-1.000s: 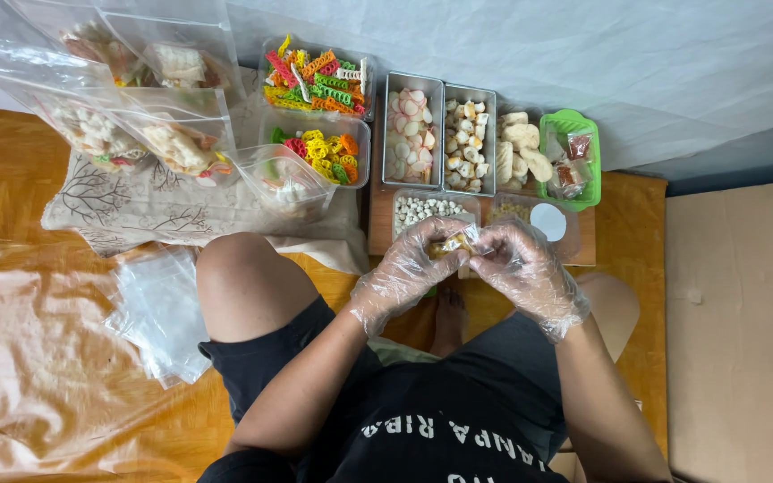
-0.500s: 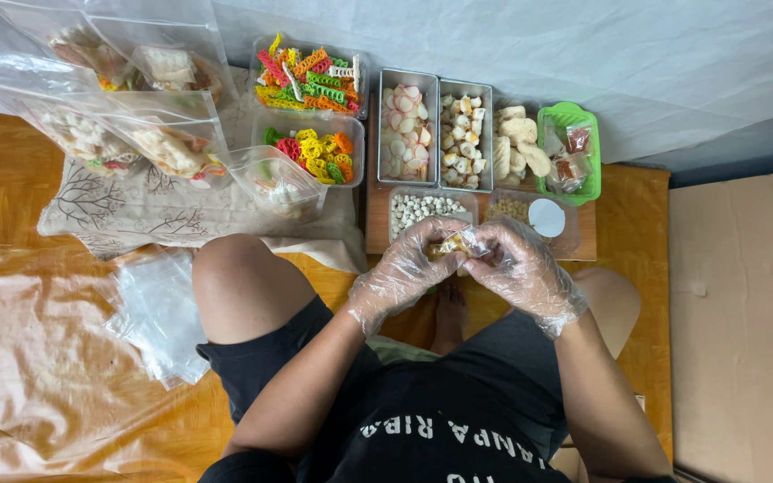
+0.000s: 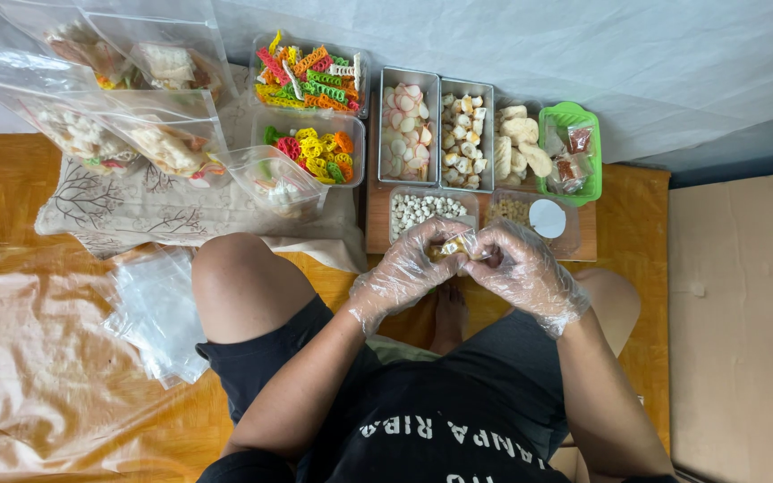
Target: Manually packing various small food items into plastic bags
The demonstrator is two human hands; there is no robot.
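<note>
Gloved left hand (image 3: 404, 268) and gloved right hand (image 3: 522, 268) meet above the low wooden board (image 3: 378, 234), fingers pinched closed around a small clear snack packet (image 3: 454, 247) held between them, just before the container of white pellets (image 3: 429, 210).

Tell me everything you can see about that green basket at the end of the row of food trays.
The green basket is bright green plastic with a slotted rim, oblong, lying flat at the right end of the row, on the wooden board. It holds small clear packets of reddish-brown contents. Its left side is next to the container of pale pieces. Neither gloved hand touches it.
</note>
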